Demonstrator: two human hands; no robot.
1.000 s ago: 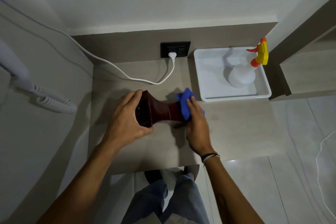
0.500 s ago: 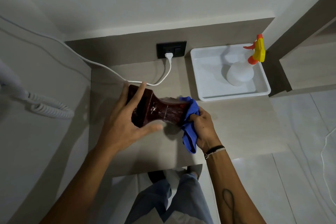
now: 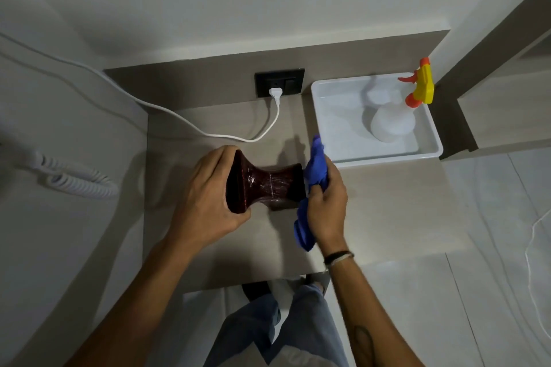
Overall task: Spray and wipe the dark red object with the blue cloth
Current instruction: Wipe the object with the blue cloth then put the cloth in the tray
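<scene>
A dark red, hourglass-shaped object [image 3: 268, 185] lies on its side over the beige counter [image 3: 387, 211]. My left hand [image 3: 205, 199] grips its wide left end. The blue cloth [image 3: 313, 176] is bunched in my right hand [image 3: 326, 202] and pressed against the object's right end, with a loose tail hanging down toward me. A translucent spray bottle [image 3: 392, 124] with a yellow and orange trigger head stands in the white tray [image 3: 337, 134] at the back right, untouched.
A white cable [image 3: 226, 135] runs across the back of the counter to a plug in the black wall socket [image 3: 280, 82]. A coiled white cord [image 3: 80, 182] hangs at the left wall. The counter's front edge is just above my legs.
My left hand has closed around the object's left end again. My right hand has moved the cloth up along the right end, and the object has turned a little.
</scene>
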